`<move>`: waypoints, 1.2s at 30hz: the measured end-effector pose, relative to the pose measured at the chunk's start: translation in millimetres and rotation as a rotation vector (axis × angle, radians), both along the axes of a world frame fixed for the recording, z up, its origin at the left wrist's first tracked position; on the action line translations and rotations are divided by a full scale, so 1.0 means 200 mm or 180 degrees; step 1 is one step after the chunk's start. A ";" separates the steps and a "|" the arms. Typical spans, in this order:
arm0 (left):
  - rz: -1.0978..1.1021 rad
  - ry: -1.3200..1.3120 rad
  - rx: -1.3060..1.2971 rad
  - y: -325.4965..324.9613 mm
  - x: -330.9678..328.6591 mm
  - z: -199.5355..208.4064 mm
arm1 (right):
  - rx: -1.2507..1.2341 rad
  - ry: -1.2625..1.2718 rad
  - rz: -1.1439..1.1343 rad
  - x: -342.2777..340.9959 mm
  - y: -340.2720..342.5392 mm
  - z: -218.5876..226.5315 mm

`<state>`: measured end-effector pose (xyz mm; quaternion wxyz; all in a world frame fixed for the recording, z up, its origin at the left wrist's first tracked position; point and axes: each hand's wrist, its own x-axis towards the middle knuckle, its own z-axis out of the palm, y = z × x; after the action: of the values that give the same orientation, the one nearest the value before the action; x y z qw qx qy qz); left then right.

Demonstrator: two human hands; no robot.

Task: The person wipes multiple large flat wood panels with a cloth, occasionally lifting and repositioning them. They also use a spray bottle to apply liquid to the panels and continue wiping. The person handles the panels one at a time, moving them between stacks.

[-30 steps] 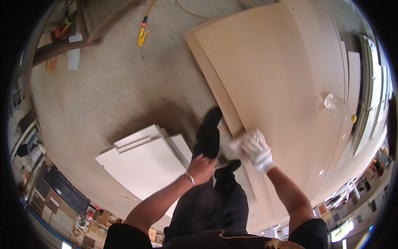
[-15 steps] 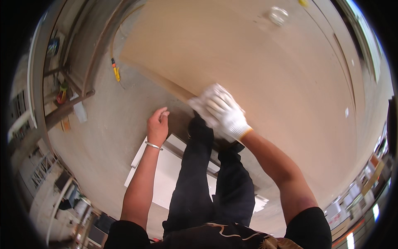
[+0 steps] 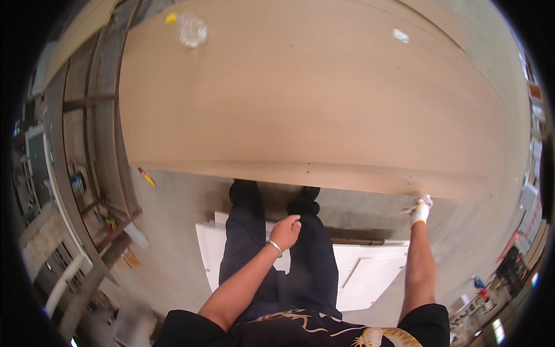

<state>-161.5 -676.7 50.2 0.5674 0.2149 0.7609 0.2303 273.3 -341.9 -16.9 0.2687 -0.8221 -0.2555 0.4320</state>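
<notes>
A wide brown board (image 3: 312, 110) lies in front of my feet. At the right end of its near edge, my right hand (image 3: 420, 214), in a white knit glove, is closed on a crumpled pale cloth (image 3: 426, 201). The cloth is small in view, and I cannot tell how firmly it touches the board. My left hand (image 3: 285, 232) is bare, with a silver bangle (image 3: 274, 248) at the wrist. It hovers over my right leg, fingers curled in and nothing visible in them.
On the board lie a clear plastic bottle (image 3: 191, 30) with a yellow cap and a small white piece (image 3: 400, 36). White panels (image 3: 370, 279) lie beneath my legs. A brown metal frame (image 3: 118, 115) stands left, near a slim yellow tool (image 3: 147, 177) on the floor.
My gloved right hand has moved with the cloth from the middle to the far right of the board's near edge. My left hand has come across to the right, and the view has turned.
</notes>
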 end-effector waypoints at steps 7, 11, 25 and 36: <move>-0.0398 0.0371 -0.0212 -0.01 -0.15 0.43 | -0.0014 0.3121 -0.0609 -0.97 -0.42 0.31; -0.0033 0.0894 -0.0021 -0.12 -0.36 0.71 | 0.0143 0.2397 0.0307 -1.72 -0.36 0.52; 0.2352 0.0994 0.1901 -0.43 -0.91 1.78 | -0.0902 0.3886 0.3482 -2.78 -1.09 2.14; 0.2623 0.0356 0.3019 -0.88 -1.79 2.55 | -0.0100 0.3587 0.4441 -3.71 -1.78 2.78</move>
<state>-520.3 -852.2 560.7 0.2344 0.1441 0.6248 0.7307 -467.8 -698.8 538.2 0.0193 -0.1494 -0.5213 0.8400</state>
